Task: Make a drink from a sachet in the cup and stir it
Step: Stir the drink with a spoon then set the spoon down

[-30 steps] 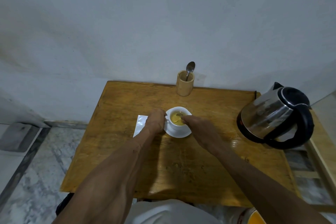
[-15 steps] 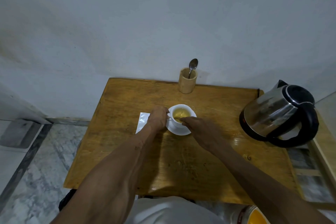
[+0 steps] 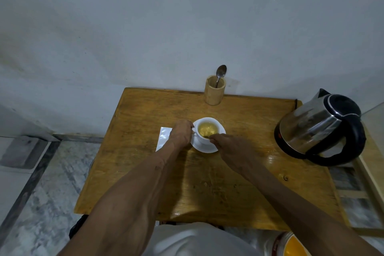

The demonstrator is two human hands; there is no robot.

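Observation:
A white cup (image 3: pixel 202 139) of yellowish drink stands on a white saucer (image 3: pixel 204 149) in the middle of the wooden table (image 3: pixel 207 189). My left hand (image 3: pixel 180 133) is closed around the cup's handle on its left side. My right hand (image 3: pixel 230 149) is pinched at the cup's near rim on a spoon, of which only a dark tip shows in the drink. A silvery sachet (image 3: pixel 164 137) lies flat on the table left of the cup, partly hidden under my left hand.
A steel and black electric kettle (image 3: pixel 318 127) sits at the table's right edge. A bamboo holder (image 3: pixel 214 93) with a second spoon (image 3: pixel 221 70) stands at the back by the wall. A jar with orange contents (image 3: pixel 291 245) is on the floor at bottom right.
My right hand has drawn back from over the drink's middle to the cup's near rim. My left hand has stayed on the handle.

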